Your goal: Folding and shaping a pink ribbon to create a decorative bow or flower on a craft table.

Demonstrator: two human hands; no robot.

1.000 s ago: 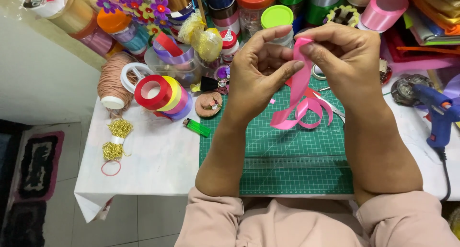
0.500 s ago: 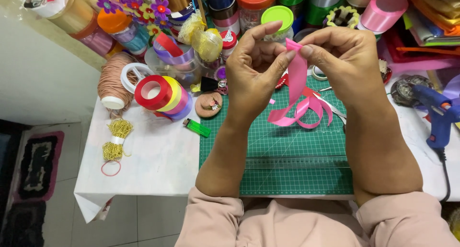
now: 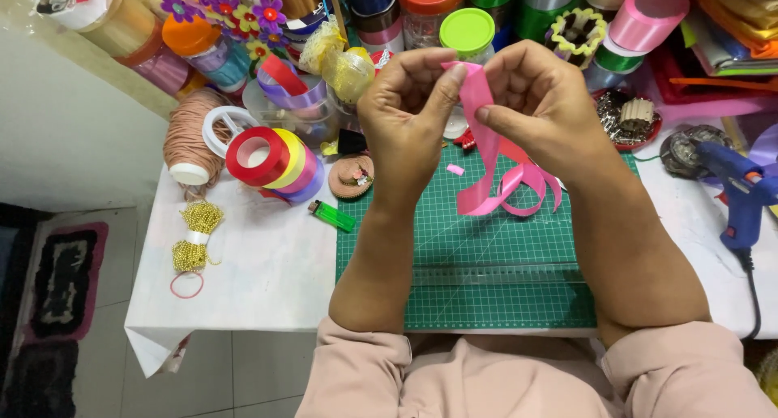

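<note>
Both hands, left (image 3: 409, 102) and right (image 3: 539, 102), pinch the ribbon (image 3: 486, 154) mid-fold above the mat (image 3: 486, 264); next likely needs a firm crease.

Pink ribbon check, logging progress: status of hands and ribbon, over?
Left hand and right hand both pinch pink ribbon top. Tail loops hang over green cutting mat. Nothing in the way.

Pale pink sleeves pushed above elbows; forearms bare; hands (image 3: 478, 110) bare, no rings or gloves.
</note>
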